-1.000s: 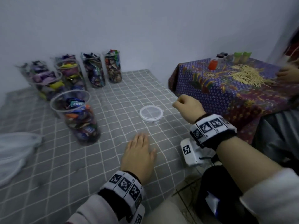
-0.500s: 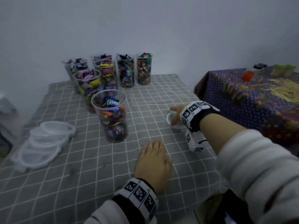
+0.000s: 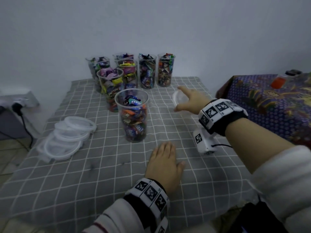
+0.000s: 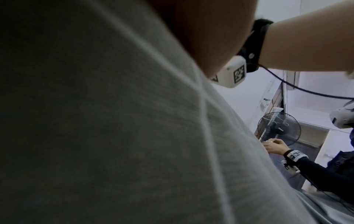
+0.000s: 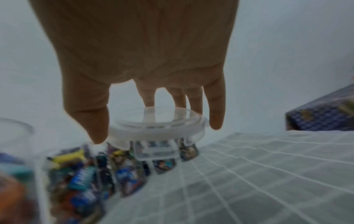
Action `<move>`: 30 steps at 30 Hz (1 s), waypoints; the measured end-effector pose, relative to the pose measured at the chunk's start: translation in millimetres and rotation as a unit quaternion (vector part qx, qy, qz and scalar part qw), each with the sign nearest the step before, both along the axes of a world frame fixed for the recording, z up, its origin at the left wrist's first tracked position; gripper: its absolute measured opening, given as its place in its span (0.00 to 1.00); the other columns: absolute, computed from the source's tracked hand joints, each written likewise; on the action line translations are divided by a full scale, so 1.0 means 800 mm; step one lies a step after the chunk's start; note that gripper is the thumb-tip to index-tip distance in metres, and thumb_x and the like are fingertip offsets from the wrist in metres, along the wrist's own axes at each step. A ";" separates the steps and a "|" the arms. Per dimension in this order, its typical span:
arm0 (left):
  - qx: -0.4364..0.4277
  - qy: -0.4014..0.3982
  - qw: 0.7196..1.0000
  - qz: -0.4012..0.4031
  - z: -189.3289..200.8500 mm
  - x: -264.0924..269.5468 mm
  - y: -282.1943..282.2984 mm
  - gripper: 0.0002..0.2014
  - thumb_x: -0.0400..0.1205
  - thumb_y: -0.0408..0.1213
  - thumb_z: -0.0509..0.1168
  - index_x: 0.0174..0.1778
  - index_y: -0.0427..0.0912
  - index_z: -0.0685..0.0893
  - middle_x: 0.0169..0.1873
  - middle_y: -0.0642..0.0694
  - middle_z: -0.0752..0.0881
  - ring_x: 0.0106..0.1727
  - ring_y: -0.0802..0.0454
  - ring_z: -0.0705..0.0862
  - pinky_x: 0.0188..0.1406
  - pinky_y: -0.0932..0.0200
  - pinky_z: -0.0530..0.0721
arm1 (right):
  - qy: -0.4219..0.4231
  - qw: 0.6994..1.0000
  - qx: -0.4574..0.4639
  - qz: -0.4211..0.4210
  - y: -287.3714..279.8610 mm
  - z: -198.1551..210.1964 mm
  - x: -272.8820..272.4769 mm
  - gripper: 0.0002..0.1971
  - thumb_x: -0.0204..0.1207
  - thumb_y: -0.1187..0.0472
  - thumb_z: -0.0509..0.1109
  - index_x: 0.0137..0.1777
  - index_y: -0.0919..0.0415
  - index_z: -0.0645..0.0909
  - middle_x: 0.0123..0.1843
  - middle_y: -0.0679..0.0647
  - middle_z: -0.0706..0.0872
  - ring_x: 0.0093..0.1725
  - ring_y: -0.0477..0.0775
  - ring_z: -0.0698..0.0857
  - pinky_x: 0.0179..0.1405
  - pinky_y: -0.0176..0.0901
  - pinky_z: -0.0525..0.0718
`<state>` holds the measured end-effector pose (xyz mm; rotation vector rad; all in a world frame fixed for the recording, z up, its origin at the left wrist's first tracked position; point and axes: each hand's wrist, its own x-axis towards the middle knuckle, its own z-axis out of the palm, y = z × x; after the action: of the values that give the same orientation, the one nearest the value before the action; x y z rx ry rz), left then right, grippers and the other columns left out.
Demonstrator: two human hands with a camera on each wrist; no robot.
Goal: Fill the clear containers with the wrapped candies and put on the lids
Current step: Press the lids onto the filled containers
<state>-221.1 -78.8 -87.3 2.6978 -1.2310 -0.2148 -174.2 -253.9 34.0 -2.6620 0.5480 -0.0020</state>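
1. Up off the cloth comes the small clear lid [image 3: 179,99] that lay flat beside the right hand [image 3: 191,101] half a second ago. That hand now pinches it by the rim, thumb on one side, fingers on the other.
2. Open cup [image 3: 131,115] is my landmark, full of wrapped candies [image 3: 133,118] and with no lid yet.
3. Right of this cup, and a bit higher than its rim, hangs the lid, tipped on edge.
4. I think the lid must go left and lie flat to sit on top.
5. Left hand [image 3: 164,163] rests flat on the checked cloth [image 3: 84,174], in front of the cup, fingers straight, holding nothing.
6. Behind the cup stand more filled cups [image 3: 147,71].
7. Spare lids [image 3: 67,138] are piled to its left.
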 end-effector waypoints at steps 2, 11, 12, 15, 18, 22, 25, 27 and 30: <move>-0.002 -0.002 1.000 0.011 0.000 0.003 0.008 0.32 0.86 0.54 0.39 0.83 0.39 0.47 0.84 0.44 0.48 0.84 0.51 0.44 0.80 0.53 0.37 | -0.074 0.997 0.027 0.024 0.021 0.019 0.008 0.45 0.69 0.48 0.75 0.82 0.46 0.53 0.79 0.61 0.64 0.74 0.64 0.69 0.69 0.55 0.71; -0.001 0.015 0.998 0.068 -0.002 0.021 0.045 0.33 0.87 0.54 0.43 0.83 0.39 0.43 0.84 0.45 0.45 0.84 0.51 0.43 0.79 0.54 0.36 | -0.069 0.976 0.017 0.207 0.116 0.068 0.036 0.39 0.73 0.48 0.70 0.81 0.41 0.54 0.75 0.58 0.66 0.73 0.60 0.68 0.60 0.45 0.67; 0.002 0.016 0.997 0.073 -0.002 0.023 0.048 0.34 0.87 0.55 0.42 0.83 0.39 0.43 0.84 0.45 0.45 0.84 0.51 0.43 0.79 0.54 0.36 | -0.048 0.974 -0.005 0.221 0.123 0.068 0.040 0.39 0.74 0.48 0.69 0.81 0.41 0.53 0.75 0.58 0.65 0.72 0.60 0.68 0.60 0.46 0.68; 0.010 0.010 0.996 0.086 -0.007 0.030 0.061 0.43 0.76 0.63 0.28 0.84 0.40 0.44 0.84 0.45 0.46 0.84 0.52 0.44 0.77 0.56 0.34 | 0.003 0.968 -0.065 0.241 0.134 0.066 0.051 0.38 0.74 0.46 0.67 0.82 0.41 0.53 0.75 0.58 0.65 0.71 0.62 0.69 0.64 0.52 0.73; 0.002 0.014 0.994 0.108 -0.012 0.037 0.076 0.48 0.69 0.64 0.24 0.84 0.41 0.43 0.84 0.46 0.45 0.84 0.52 0.43 0.77 0.54 0.33 | 0.029 0.964 -0.091 0.250 0.138 0.061 0.059 0.37 0.75 0.46 0.66 0.82 0.41 0.52 0.77 0.58 0.63 0.73 0.63 0.67 0.67 0.58 0.73; 0.019 0.024 0.990 0.134 -0.006 0.041 0.093 0.42 0.79 0.66 0.35 0.84 0.40 0.43 0.84 0.45 0.44 0.84 0.51 0.43 0.79 0.54 0.34 | 0.023 0.962 -0.097 0.253 0.140 0.056 0.063 0.40 0.70 0.39 0.63 0.82 0.43 0.54 0.78 0.58 0.62 0.74 0.63 0.66 0.68 0.56 0.72; 0.014 0.033 0.987 0.157 0.000 0.043 0.101 0.40 0.84 0.63 0.43 0.84 0.40 0.41 0.84 0.45 0.43 0.84 0.51 0.42 0.79 0.53 0.34 | 0.012 0.968 -0.083 0.239 0.146 0.046 0.063 0.44 0.60 0.36 0.55 0.81 0.43 0.58 0.77 0.59 0.64 0.74 0.64 0.65 0.69 0.57 0.70; 0.004 0.033 0.986 0.164 -0.001 0.045 0.103 0.40 0.83 0.64 0.44 0.84 0.41 0.41 0.84 0.46 0.42 0.84 0.51 0.41 0.79 0.54 0.34 | -0.015 0.972 -0.063 0.226 0.148 0.036 0.062 0.42 0.60 0.36 0.54 0.79 0.43 0.60 0.76 0.58 0.65 0.74 0.63 0.64 0.70 0.57 0.68; -0.004 0.054 0.984 0.171 0.001 0.049 0.101 0.41 0.83 0.63 0.47 0.84 0.41 0.42 0.84 0.45 0.43 0.84 0.51 0.42 0.80 0.54 0.36 | -0.074 0.972 -0.074 0.213 0.148 0.022 0.058 0.36 0.69 0.35 0.62 0.77 0.45 0.63 0.74 0.59 0.67 0.73 0.63 0.65 0.71 0.58 0.68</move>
<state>-182.3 2.0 -86.4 2.7908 -0.7204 -0.3032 -127.7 -135.3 51.5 -2.8410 -0.0793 -0.1185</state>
